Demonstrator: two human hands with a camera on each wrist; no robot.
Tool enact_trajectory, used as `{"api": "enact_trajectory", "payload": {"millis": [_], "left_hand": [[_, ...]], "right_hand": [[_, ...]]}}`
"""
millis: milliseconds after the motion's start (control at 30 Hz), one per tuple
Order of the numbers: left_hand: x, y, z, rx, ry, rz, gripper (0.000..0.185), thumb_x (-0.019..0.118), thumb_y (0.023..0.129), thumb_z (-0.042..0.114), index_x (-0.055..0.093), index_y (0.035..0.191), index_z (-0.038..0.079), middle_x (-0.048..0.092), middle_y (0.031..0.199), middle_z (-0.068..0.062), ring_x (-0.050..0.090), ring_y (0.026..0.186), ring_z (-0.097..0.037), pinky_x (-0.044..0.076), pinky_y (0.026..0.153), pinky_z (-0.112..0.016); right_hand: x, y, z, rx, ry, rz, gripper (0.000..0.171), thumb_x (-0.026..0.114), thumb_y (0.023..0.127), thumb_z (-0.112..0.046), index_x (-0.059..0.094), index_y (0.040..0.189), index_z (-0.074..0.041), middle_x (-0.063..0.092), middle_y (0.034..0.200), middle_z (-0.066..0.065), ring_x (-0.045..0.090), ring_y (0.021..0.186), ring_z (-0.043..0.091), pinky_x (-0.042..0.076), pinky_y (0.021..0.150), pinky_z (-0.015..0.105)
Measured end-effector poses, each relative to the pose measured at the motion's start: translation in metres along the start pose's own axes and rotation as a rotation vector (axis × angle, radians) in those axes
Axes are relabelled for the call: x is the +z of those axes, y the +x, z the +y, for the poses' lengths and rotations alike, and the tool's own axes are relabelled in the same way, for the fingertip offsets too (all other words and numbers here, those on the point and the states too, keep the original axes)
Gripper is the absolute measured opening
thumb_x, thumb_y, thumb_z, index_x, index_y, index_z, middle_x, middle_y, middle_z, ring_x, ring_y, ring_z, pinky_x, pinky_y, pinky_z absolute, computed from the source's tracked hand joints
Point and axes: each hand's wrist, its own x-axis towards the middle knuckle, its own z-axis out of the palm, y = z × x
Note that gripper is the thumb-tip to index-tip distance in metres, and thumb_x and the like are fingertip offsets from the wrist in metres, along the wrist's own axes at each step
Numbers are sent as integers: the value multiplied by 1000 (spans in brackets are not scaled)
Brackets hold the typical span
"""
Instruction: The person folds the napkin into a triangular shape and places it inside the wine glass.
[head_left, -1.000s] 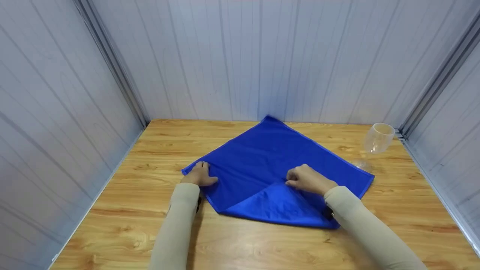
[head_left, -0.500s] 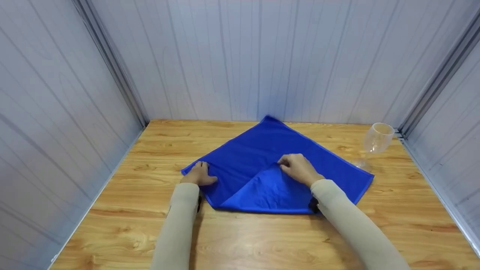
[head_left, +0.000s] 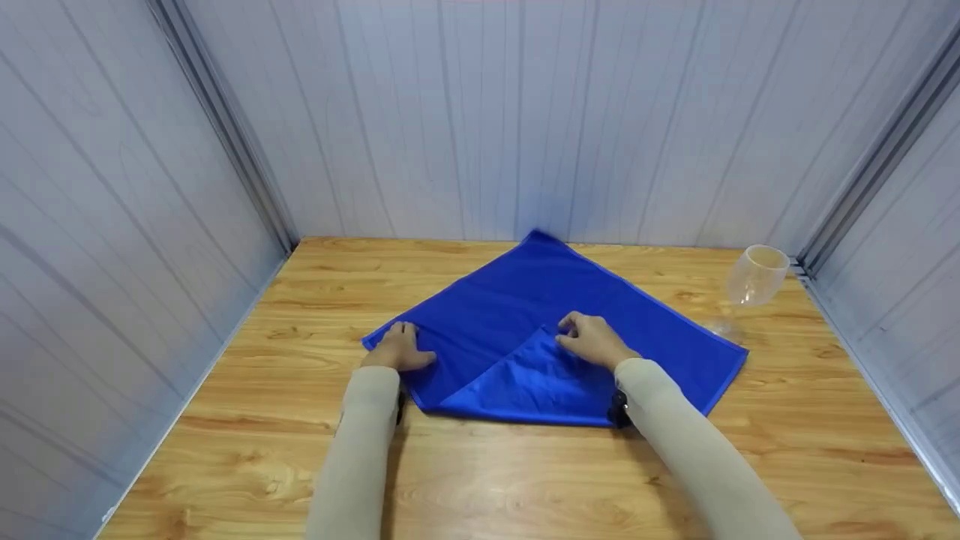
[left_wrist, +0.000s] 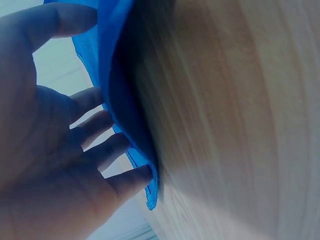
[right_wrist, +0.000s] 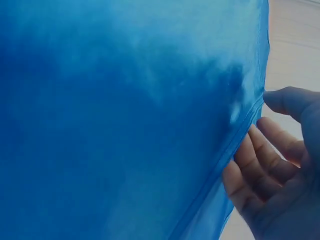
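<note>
A blue cloth [head_left: 525, 292] lies spread cornerwise, its near corner folded back as a shinier flap [head_left: 525, 382]. My left hand [head_left: 397, 349] rests on the cloth's left corner with fingers spread. In the left wrist view those fingertips [left_wrist: 137, 177] touch the cloth near its edge, which curves up a little from the wood. Just right of the flap's tip is my right hand [head_left: 592, 341], thumb and forefinger apart. The right wrist view shows its loosely bent fingers [right_wrist: 240, 185] along the hem [right_wrist: 240, 127], the thumb tip at the edge.
A clear stemmed glass [head_left: 757, 277] stands at the back right of the wooden table [head_left: 480, 480], its foot close to the cloth's right edge. Pale panel walls [head_left: 480, 120] enclose the back and both sides.
My right hand has carried the cloth's near corner away from me and leftward, making a flap, then drawn slightly back from its tip with the fingers parted. The left hand stays in place.
</note>
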Motion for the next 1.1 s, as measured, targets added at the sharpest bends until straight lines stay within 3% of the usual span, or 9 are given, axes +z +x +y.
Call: {"api": "enact_trajectory", "payload": {"millis": [133, 300, 400, 467, 633, 800, 933, 1100], "left_hand": [[-2, 0, 0, -7, -10, -5, 77, 62, 93, 35, 32, 150, -8, 23, 157, -31, 22, 146, -44, 26, 114, -56], [-3, -1, 0, -3, -5, -5, 77, 63, 92, 36, 35, 147, -9, 25, 155, -32, 24, 144, -46, 28, 113, -57], [-2, -1, -1, -4, -11, -3, 76, 63, 92, 36, 35, 148, -8, 25, 155, -32, 24, 144, -46, 28, 113, -57], [-1, -1, -2, -7, -17, -5, 76, 63, 93, 35, 34, 149, -8, 24, 156, -31, 24, 145, -45, 27, 114, -57], [0, -2, -2, -3, -4, 0, 76, 62, 94, 35, 33, 149, -8, 25, 155, -31, 25, 144, -45, 28, 113, -56], [0, -1, -2, 2, -5, 2, 77, 62, 94, 35, 33, 149, -8, 25, 155, -31, 25, 144, -44, 29, 113, -56], [0, -1, 0, 8, 4, 0, 76, 62, 94, 35, 33, 149, -9, 25, 155, -31, 25, 144, -45, 28, 113, -56], [1, 0, 1, 10, 12, -1, 76, 62, 94, 36, 33, 149, -8, 24, 156, -31, 24, 145, -45, 28, 113, -57]], "right_hand": [[-9, -3, 0, 36, -51, -120, 29, 65, 94, -24, 65, 111, -1, 67, 96, 11, 63, 85, 23, 52, 78, 41], [-24, -5, 0, 78, -143, -331, 18, 62, 88, -26, 56, 78, -13, 49, 70, -2, 43, 64, 14, 36, 60, 31], [-30, -5, 0, 73, -140, -353, 28, 62, 88, -21, 44, 68, -16, 36, 63, -5, 32, 57, 13, 28, 56, 30], [-33, -4, 0, 69, -130, -315, 30, 61, 89, -18, 41, 67, -16, 35, 63, -4, 31, 57, 13, 28, 56, 30], [-32, -3, 3, 44, -128, -134, 9, 62, 91, -13, 62, 84, -7, 58, 79, 3, 50, 71, 18, 44, 68, 36], [-24, -2, 8, 27, -129, 77, 18, 63, 95, -14, 71, 107, -4, 69, 106, 13, 63, 95, 27, 51, 86, 50], [-19, -2, 12, -3, -124, 191, 16, 65, 97, -14, 75, 107, -6, 72, 107, 12, 66, 99, 30, 51, 86, 50], [-15, 0, 15, -11, -115, 274, 17, 67, 97, -13, 77, 108, -6, 74, 107, 12, 68, 101, 31, 52, 87, 49]]}}
